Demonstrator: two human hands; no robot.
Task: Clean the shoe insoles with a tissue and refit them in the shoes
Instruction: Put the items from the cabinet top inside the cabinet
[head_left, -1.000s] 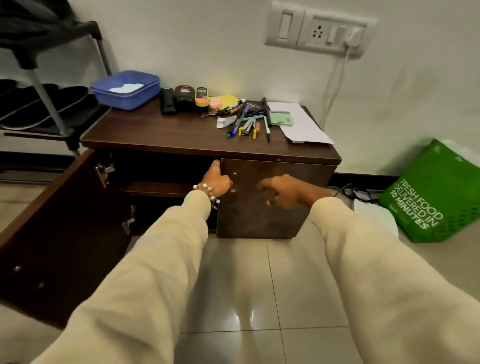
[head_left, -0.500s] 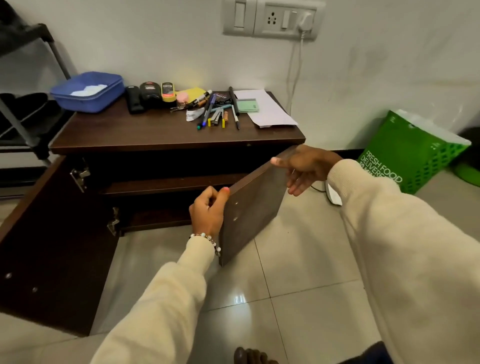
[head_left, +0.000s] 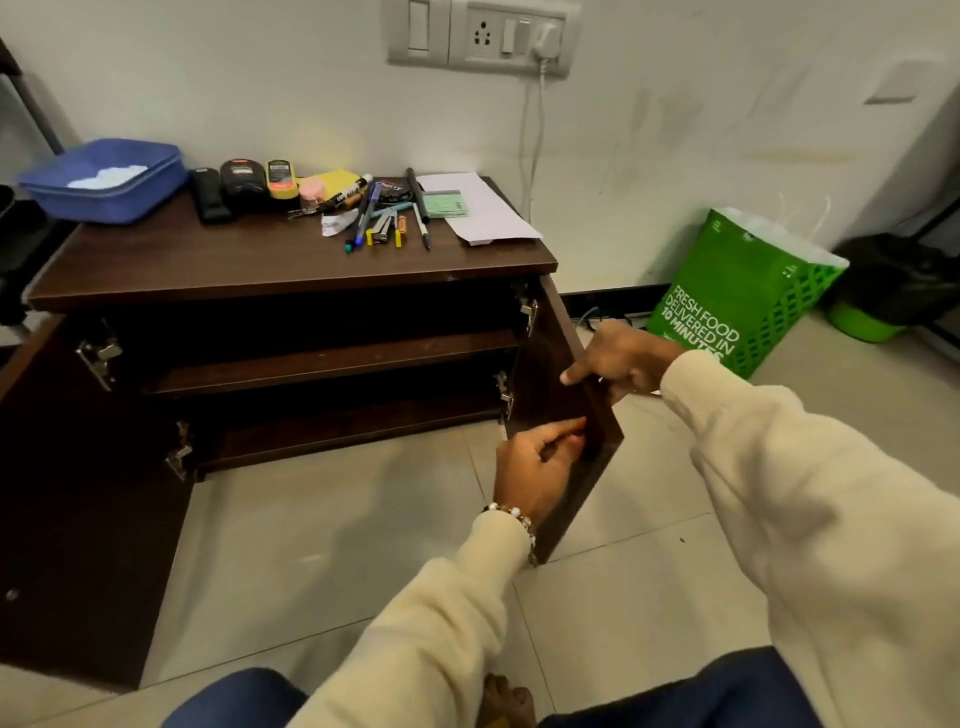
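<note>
at nine o'clock the left cabinet door (head_left: 78, 493) stands swung wide, hinges bare. up at ten o'clock on the cabinet top (head_left: 260, 260) sits a blue tub (head_left: 106, 182) with something white in it, maybe tissue, can't be sure. pens and markers (head_left: 374, 213) are scattered at twelve o'clock, with a sheet of paper (head_left: 483, 208) just beside them.

now the shelves (head_left: 332, 358): two of them, dark, and no shoes or insoles can be made out in there. where the task's things are, i cannot tell from this view.

centre frame, the left hand (head_left: 540, 467), beaded bracelet at the wrist, has its fingers curled onto the free edge of the right cabinet door (head_left: 566, 415), pinching it low. at two o'clock from it, the right hand (head_left: 623, 361) grips the same edge higher up, thumb on the inner face, fingers wrapped behind. both hands are clamped on that door, which stands roughly square to the cabinet front, its long axis upright.

the relation that matters: the shelf opening lies at about ten o'clock from both hands, and the left hand is the nearer one to reach in. my guess is the search for the shoes comes next, so the task proper has hardly begun.

far right at two o'clock, a green bag (head_left: 737, 301) rests against the wall.
</note>
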